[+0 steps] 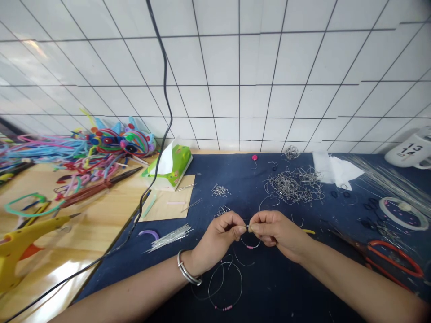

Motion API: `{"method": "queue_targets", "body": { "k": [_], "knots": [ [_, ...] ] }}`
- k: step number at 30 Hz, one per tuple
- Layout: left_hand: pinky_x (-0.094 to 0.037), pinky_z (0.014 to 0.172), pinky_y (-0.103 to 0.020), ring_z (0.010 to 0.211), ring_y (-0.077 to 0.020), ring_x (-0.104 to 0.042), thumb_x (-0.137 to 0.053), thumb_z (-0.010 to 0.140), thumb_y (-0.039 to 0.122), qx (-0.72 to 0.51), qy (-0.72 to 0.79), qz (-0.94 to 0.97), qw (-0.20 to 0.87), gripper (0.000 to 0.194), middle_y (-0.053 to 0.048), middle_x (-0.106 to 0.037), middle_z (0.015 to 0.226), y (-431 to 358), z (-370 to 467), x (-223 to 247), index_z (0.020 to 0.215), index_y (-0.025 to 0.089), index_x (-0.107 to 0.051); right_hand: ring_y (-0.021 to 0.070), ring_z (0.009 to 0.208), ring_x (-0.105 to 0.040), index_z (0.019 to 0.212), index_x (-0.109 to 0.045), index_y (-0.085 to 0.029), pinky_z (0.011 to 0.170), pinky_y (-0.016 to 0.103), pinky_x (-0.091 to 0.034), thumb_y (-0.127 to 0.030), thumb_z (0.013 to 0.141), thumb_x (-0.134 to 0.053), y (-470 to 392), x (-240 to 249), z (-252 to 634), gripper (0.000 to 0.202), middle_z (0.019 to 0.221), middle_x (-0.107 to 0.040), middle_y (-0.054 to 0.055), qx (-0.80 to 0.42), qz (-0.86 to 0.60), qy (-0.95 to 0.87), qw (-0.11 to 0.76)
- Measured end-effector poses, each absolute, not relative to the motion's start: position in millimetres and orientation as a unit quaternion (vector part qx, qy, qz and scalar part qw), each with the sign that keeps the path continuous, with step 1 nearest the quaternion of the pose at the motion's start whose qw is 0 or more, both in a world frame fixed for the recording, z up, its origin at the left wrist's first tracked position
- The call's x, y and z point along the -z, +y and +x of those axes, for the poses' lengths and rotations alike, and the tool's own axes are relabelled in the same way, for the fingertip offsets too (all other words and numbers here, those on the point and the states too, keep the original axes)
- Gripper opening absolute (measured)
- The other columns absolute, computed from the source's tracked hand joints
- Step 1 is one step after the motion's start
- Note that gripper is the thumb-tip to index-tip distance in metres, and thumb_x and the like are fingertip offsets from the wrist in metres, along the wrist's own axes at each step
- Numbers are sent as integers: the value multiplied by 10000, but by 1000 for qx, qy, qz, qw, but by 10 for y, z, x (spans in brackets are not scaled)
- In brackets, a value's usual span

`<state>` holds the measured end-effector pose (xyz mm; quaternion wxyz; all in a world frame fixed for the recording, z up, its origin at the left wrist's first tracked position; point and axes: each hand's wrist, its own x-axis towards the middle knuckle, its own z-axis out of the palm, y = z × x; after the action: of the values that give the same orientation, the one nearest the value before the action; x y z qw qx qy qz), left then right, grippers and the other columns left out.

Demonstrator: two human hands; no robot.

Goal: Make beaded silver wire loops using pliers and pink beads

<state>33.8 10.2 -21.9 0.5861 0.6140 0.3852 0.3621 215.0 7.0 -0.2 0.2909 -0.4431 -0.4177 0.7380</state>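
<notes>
My left hand (230,229) and my right hand (270,228) meet over the dark blue cloth, each with thumb and fingers closed in a pinch. Between them they hold the ends of a small wire loop (258,244), which hangs below and carries a few pink beads (250,247). The fingertips hide how the ends join. Nearer to me lies a larger beaded wire ring (241,287) with several pink beads on its lower side. A bundle of cut wires (170,237) lies left of my left hand, beside a purple curved piece (149,233).
Tangled wire pieces (296,186) lie beyond my right hand. Orange-handled scissors (393,258) and a round bead dish (404,213) are at the right, below a white mug (411,150). Left are a tissue pack (182,166), a yellow glue gun (30,240) and a hanging black cable (164,67).
</notes>
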Motion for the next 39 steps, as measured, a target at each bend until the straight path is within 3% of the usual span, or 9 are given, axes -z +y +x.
{"method": "queue_targets", "body": {
  "k": [14, 28, 39],
  "knots": [
    [-359, 596, -228, 612, -96, -421, -526, 825, 234, -356, 379, 635, 571, 117, 22, -466, 661, 121, 332, 256, 754, 141, -531, 28, 445, -281, 713, -548, -143, 433, 198, -159, -261, 694, -617, 65, 5, 2149, 137, 556, -428, -51, -747, -448, -401, 284],
    [-400, 653, -257, 676, -122, -489, -476, 846, 194, -342, 372, 738, 447, 128, -10, -534, 715, 171, 319, 236, 760, 160, -564, 22, 438, -272, 712, -545, -144, 428, 191, -148, -242, 685, -613, 40, 44, 2166, 122, 566, -431, -50, -771, -435, -372, 279],
    [-408, 663, -255, 692, -123, -487, -440, 860, 172, -311, 362, 751, 456, 142, -22, -528, 747, 149, 311, 199, 778, 159, -556, 18, 435, -283, 728, -529, -149, 420, 187, -145, -249, 714, -588, 10, 17, 2161, 118, 594, -441, -47, -760, -446, -390, 266]
  ]
}}
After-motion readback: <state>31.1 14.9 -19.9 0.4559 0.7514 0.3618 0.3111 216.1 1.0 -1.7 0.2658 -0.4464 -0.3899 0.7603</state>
